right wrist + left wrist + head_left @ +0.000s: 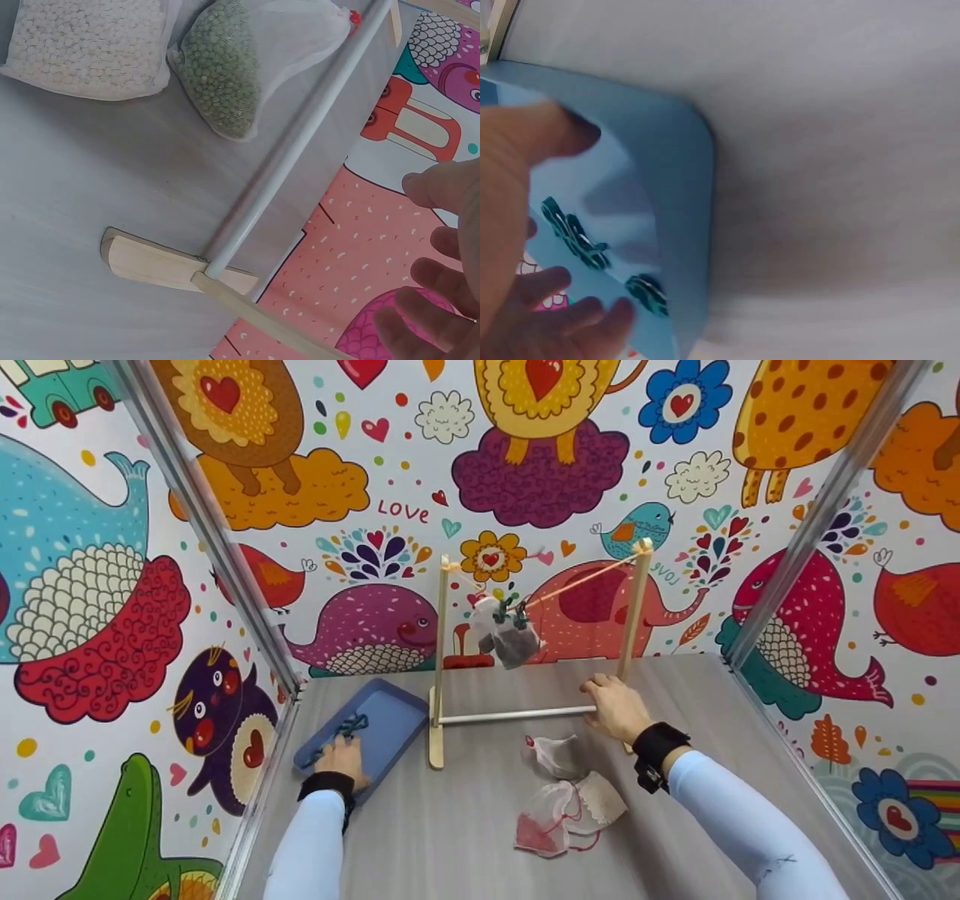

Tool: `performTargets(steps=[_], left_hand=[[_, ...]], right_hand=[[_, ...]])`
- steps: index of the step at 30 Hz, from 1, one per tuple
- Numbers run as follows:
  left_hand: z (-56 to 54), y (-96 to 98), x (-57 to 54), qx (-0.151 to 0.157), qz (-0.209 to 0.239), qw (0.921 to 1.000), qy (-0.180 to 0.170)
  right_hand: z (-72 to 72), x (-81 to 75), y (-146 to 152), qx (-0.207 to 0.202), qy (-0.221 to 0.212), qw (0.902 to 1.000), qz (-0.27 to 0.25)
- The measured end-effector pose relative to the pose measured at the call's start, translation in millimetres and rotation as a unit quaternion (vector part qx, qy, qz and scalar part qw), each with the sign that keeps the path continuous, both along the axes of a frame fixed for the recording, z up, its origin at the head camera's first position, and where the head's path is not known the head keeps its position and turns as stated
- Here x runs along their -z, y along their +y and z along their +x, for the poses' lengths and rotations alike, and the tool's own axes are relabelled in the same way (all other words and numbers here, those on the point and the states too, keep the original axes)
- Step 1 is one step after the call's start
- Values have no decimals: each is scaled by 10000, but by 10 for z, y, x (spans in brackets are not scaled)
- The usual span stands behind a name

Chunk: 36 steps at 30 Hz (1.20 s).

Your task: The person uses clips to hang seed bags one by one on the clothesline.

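My left hand (341,757) reaches into a blue tray (394,709), its fingers spread in the left wrist view above small dark green clips (574,236). Nothing is visibly held by it. My right hand (616,706) is beside the right wooden post (636,615) of a stand; in the right wrist view its fingers are loosely bent, with nothing between them. On the stand's orange string (585,583) hangs a mesh bag (517,641) with dark contents, fastened by green clips (510,613).
Between the stand's feet runs a white rod (517,715). In front lie a mesh bag of green peas or beans (217,71), another with pale grains (90,45) and one with pinkish-red contents (540,832). Patterned walls with metal corner posts (810,525) enclose the table.
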<state>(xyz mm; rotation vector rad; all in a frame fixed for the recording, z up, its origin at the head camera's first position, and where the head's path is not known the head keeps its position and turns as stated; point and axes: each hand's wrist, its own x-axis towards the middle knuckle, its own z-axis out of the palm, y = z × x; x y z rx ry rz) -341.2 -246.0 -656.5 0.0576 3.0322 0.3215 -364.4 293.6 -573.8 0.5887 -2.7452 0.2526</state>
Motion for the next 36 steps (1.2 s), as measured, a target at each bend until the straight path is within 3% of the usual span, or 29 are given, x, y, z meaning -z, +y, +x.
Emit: performTargets(steps=[10,16,18,21,27,33,36], left_hand=[[149,169,97,278,-253,9989,-284],[253,200,136,-375,40,9965,-749],[266,196,151,-559,132,9955,-756],[244,195,184,-654,323,9964,-443],[203,155,267,-527,504,9969,297],[207,158,224,-418,567,9962,516],[208,191,182,-414,629,9933,881]], right_hand=[[3,65,-44,-142,117,9998,65],[22,61,-90,-201,35,9997,151],[30,68,-96,-184,19,9997,130],[49,81,-97,-132,-76,9998,126],[109,112,-107,-139,-342,9992,133],[115,131,-150,-167,-528,9984,107],[120,122,-188,-184,-595,9980,63]])
